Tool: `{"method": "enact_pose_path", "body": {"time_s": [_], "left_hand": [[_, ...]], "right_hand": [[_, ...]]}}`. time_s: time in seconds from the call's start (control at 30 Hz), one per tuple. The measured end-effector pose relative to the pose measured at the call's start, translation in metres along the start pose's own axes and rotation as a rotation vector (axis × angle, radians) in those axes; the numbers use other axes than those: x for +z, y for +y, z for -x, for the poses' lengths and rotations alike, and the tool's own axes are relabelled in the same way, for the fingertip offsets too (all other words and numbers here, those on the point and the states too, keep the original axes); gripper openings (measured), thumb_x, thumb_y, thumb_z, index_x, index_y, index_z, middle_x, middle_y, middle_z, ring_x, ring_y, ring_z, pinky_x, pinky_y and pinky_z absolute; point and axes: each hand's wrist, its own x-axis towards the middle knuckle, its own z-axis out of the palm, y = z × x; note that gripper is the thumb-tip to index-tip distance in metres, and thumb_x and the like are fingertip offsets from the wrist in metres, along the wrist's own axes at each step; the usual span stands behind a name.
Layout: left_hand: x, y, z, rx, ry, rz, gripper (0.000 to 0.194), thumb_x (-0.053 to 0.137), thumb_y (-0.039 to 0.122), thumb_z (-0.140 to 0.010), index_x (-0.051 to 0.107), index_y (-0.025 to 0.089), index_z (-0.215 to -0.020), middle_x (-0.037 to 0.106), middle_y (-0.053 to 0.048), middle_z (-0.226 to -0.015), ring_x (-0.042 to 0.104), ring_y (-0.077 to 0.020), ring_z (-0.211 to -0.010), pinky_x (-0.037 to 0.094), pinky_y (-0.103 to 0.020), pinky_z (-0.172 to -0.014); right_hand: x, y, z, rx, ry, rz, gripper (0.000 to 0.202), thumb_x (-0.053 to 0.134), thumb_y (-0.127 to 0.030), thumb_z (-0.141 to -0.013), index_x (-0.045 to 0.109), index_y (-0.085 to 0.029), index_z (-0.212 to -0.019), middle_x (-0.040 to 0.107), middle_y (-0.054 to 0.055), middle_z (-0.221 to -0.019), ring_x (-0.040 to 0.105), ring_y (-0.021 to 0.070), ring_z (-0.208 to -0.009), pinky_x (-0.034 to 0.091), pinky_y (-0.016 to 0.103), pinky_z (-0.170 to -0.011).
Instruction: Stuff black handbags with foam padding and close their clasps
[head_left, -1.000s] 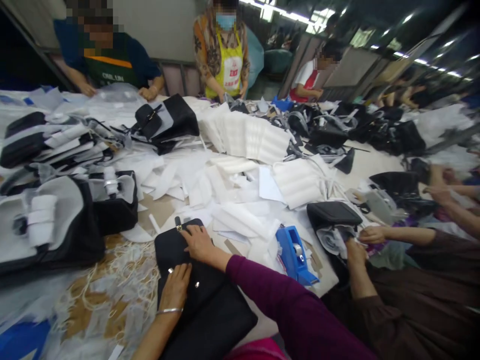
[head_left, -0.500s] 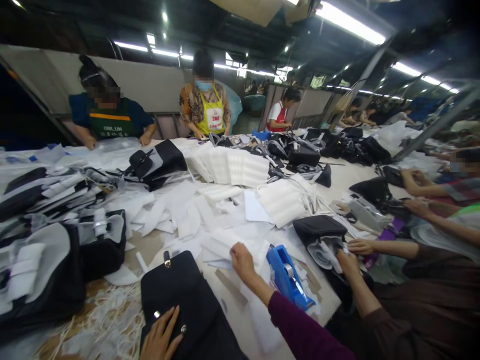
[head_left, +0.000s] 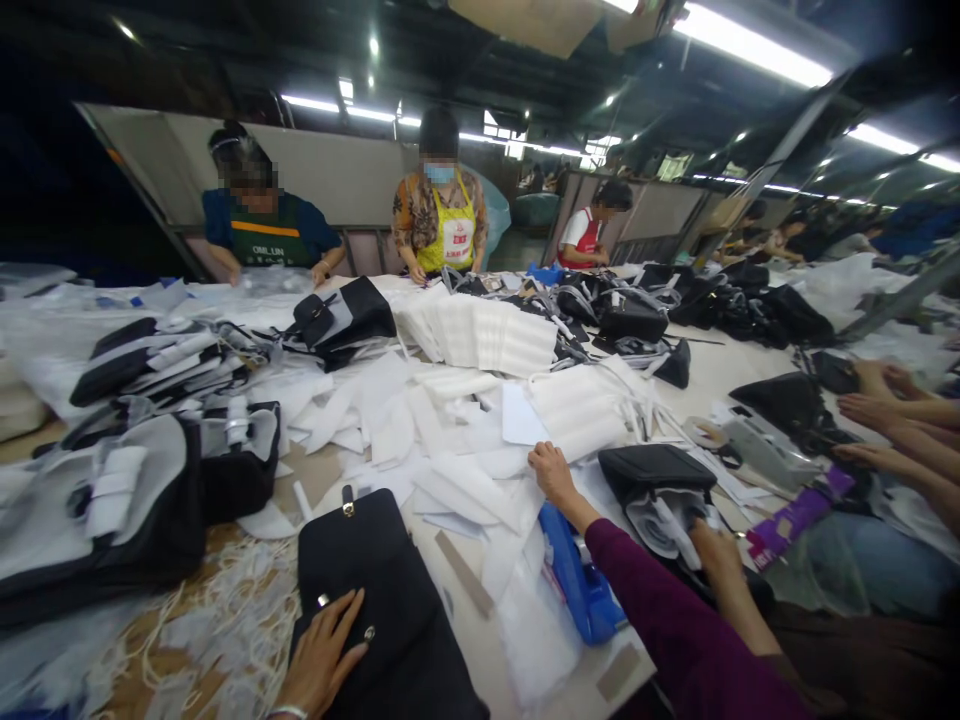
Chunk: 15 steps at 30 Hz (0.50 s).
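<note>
My left hand [head_left: 324,655] lies flat with its fingers apart on a black bag [head_left: 382,600], near a metal fitting. A clasp tab [head_left: 348,503] shows at the bag's upper edge. My right hand [head_left: 553,475] reaches over the table, fingers curled together at the lower edge of a pale bluish-white sheet [head_left: 523,414]. Whether it grips that sheet or the white pieces around it, I cannot make out. Below my right forearm stands a blue tape dispenser [head_left: 574,575], partly covered by the purple sleeve. White foam sheets [head_left: 465,490] lie left of that hand.
Open black bags with white stuffing [head_left: 150,490] stand at the left, beside a heap of white cords [head_left: 217,610]. Stacked white padding [head_left: 480,332] lies mid-table. A co-worker's hand [head_left: 716,550] works in another black bag [head_left: 656,470]. Several people sit across the table.
My right hand has moved forward and right, from the white foam sheets to the pale bluish-white sheet. My left hand stays on the black bag. The view has shifted left.
</note>
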Motion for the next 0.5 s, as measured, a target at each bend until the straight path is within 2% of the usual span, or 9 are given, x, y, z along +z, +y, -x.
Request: {"method": "enact_pose_path", "body": {"time_s": [0.13, 0.27, 0.37, 0.43, 0.5], "left_hand": [[0.006, -0.003, 0.003, 0.011, 0.036, 0.012, 0.047, 0.045, 0.036, -0.086, 0.049, 0.028, -0.132, 0.054, -0.006, -0.132, 0.05, -0.0243, -0.118, 0.046, -0.039, -0.096], [0.012, -0.009, 0.003, 0.006, 0.003, 0.024, 0.048, 0.046, 0.04, -0.085, 0.048, 0.031, -0.133, 0.054, -0.005, -0.132, 0.051, -0.0244, -0.117, 0.048, -0.038, -0.094], [0.013, -0.01, 0.003, 0.002, -0.017, 0.044, 0.05, 0.047, 0.039, -0.085, 0.046, 0.032, -0.134, 0.053, -0.005, -0.132, 0.05, -0.025, -0.118, 0.047, -0.039, -0.094], [0.012, -0.008, 0.004, 0.003, -0.005, 0.069, 0.051, 0.048, 0.038, -0.085, 0.044, 0.031, -0.136, 0.052, -0.006, -0.133, 0.048, -0.0252, -0.119, 0.045, -0.04, -0.096], [0.009, -0.004, 0.005, 0.01, -0.003, 0.095, 0.052, 0.049, 0.038, -0.086, 0.043, 0.029, -0.136, 0.051, -0.008, -0.133, 0.047, -0.0256, -0.12, 0.044, -0.042, -0.096]], "right_hand": [[-0.013, 0.011, -0.018, 0.12, 0.097, -0.159, 0.013, 0.055, -0.02, -0.074, 0.059, -0.018, -0.062, 0.06, 0.005, -0.075, 0.053, 0.0194, -0.08, 0.039, 0.032, -0.077], [-0.03, 0.008, -0.029, 0.197, 0.127, -0.322, 0.028, 0.048, -0.039, -0.077, 0.06, -0.016, -0.066, 0.061, 0.002, -0.064, 0.054, 0.0157, -0.062, 0.043, 0.028, -0.061], [-0.043, -0.013, -0.025, 0.147, 0.088, -0.486, 0.029, 0.048, -0.042, -0.076, 0.062, -0.016, -0.076, 0.068, 0.005, -0.078, 0.06, 0.017, -0.072, 0.047, 0.029, -0.067], [-0.048, -0.036, -0.013, 0.078, 0.027, -0.593, 0.025, 0.05, -0.038, -0.075, 0.062, -0.017, -0.081, 0.07, 0.007, -0.09, 0.062, 0.019, -0.083, 0.047, 0.033, -0.077], [-0.049, -0.066, 0.004, 0.001, -0.045, -0.602, 0.019, 0.049, -0.033, -0.076, 0.062, -0.019, -0.082, 0.069, 0.008, -0.1, 0.061, 0.0205, -0.094, 0.044, 0.037, -0.088]]}}
